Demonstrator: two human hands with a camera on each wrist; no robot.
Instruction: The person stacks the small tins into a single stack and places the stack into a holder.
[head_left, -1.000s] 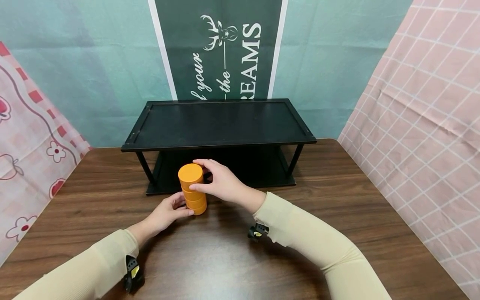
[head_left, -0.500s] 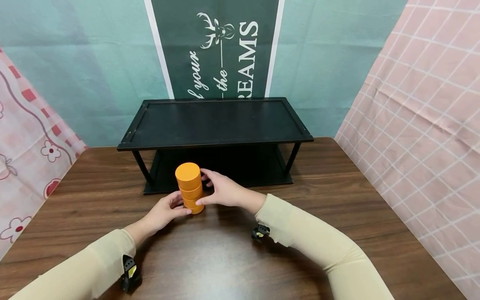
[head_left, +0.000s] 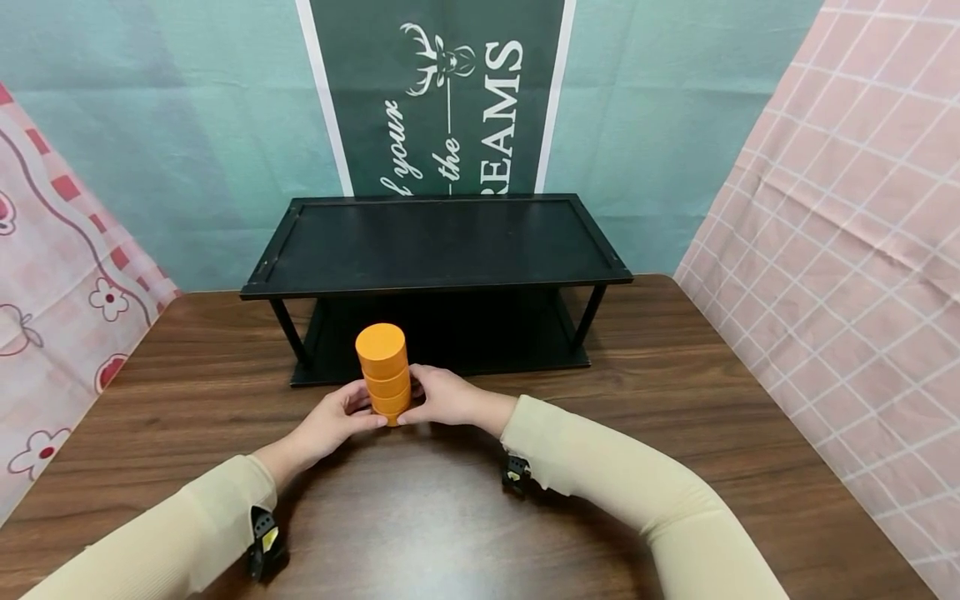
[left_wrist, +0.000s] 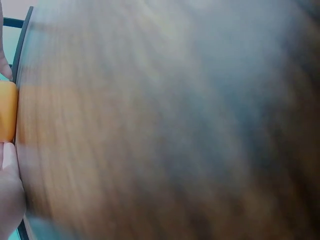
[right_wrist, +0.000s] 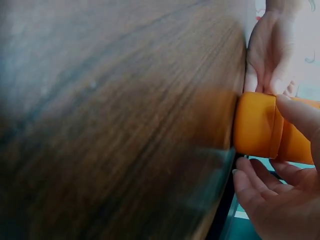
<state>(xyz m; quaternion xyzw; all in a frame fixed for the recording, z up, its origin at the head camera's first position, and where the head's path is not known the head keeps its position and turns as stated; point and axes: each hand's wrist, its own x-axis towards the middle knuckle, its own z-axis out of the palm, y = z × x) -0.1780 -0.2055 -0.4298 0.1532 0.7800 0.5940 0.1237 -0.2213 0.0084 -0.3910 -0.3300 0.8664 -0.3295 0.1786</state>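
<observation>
An orange stack of round pieces [head_left: 384,358] stands upright on the brown wooden table, just in front of the black two-tier rack. In the head view my left hand [head_left: 330,423] grips its base from the left, with the thumb at the front. From the right, my right hand [head_left: 450,398] holds the lower part between thumb and fingers. Both thumbs nearly meet at the foot of the stack. The right wrist view shows the bottom piece [right_wrist: 254,125] against the tabletop, with a seam above it. Only a slice of orange [left_wrist: 7,112] shows in the left wrist view.
The black rack [head_left: 442,246] has a raised top shelf on legs and a lower shelf [head_left: 487,350] close behind the stack. Wood tabletop [head_left: 420,517] spreads in front and to both sides. Cloths hang behind and at left and right.
My right hand has slid down from the upper part of the stack to its lower part. The left hand keeps its grip at the base, and the stack stays in place.
</observation>
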